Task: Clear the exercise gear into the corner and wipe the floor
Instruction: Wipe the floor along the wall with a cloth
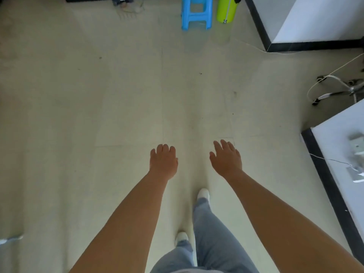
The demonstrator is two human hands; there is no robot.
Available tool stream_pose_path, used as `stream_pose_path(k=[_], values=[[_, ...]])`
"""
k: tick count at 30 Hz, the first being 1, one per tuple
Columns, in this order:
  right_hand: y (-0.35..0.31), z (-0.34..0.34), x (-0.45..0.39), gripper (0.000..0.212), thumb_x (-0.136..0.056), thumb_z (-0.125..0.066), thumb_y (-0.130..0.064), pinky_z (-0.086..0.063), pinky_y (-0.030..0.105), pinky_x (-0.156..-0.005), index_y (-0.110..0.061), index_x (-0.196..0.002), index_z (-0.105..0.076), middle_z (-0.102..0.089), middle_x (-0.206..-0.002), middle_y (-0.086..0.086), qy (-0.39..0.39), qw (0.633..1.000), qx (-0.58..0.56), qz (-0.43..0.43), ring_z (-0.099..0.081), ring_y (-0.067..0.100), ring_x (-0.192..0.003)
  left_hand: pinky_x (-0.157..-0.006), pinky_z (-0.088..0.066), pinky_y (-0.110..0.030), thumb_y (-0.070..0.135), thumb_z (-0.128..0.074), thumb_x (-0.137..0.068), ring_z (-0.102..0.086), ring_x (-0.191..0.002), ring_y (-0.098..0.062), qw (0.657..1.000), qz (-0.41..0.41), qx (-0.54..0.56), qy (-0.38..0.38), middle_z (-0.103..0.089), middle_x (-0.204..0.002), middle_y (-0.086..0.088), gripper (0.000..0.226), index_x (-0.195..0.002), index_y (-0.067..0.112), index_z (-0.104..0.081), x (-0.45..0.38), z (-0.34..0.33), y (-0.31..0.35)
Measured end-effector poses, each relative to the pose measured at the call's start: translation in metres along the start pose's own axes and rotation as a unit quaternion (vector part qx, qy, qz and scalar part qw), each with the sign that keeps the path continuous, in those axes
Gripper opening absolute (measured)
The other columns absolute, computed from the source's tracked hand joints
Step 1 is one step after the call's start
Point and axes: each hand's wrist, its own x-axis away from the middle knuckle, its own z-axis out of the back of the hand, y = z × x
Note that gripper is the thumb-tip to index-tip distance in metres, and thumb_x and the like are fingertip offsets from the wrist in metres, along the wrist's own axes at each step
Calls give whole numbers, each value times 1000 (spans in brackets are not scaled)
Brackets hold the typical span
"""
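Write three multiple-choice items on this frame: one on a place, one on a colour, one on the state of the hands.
1. Where does the green bag stand?
A. right of the stool
B. left of it
C. on top of it

2. What colour is the stool?
A. red
B. blue
C. black

3. What do the left hand and right hand hold?
A. a cloth
B. a dumbbell
C. nothing

Key: 1 A, the bag stands beside the stool's right legs; 2 B, its plastic is bright blue; 3 C, both hands hang open over the bare floor.
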Motion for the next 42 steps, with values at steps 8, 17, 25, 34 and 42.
stream_pose_path(k=[8,17,25,34,42], values=[[-14,112,-259,50,-99,-32,-28,-23,42,-116,-12,-147,-26,-24,-155,10,32,999,24,21,-20,26,-144,-106,-31,-36,28,-32,-100,-35,-131,-27,999,-3,10,33,-43,-137,-12,43,-135,5,-35,-261,134,-20],[-81,261,-511,50,-100,-30,-31,-17,41,-117,-17,-148,-22,-19,-157,7,34,995,51,73,-15,24,-146,-107,-28,-37,29,-32,-100,-34,-132,-28,1000,13,13,25,-42,-138,-12,43,-135,5,-35,-491,265,-71],[-160,389,-775,49,-100,-30,-30,-16,42,-118,-17,-147,-24,-22,-156,6,81,994,38,69,-17,24,-145,-112,-24,-39,29,-31,-101,-30,-135,-28,999,-6,-4,51,-38,-141,-12,44,-138,6,-32,-753,406,-144],[-178,503,-1001,50,-100,-29,-31,-14,41,-118,-17,-148,-23,-21,-157,6,55,998,36,8,-16,25,-146,-111,-25,-39,28,-32,-100,-31,-134,-28,998,-53,7,30,-39,-140,-13,43,-137,5,-33,-993,532,-166],[-184,619,-1247,50,-100,-32,-30,-15,40,-117,-16,-147,-25,-22,-156,7,64,997,29,6,-16,24,-146,-114,-21,-40,28,-31,-101,-25,-139,-28,999,-21,13,26,-34,-145,-14,47,-142,6,-27,-1232,651,-185]])
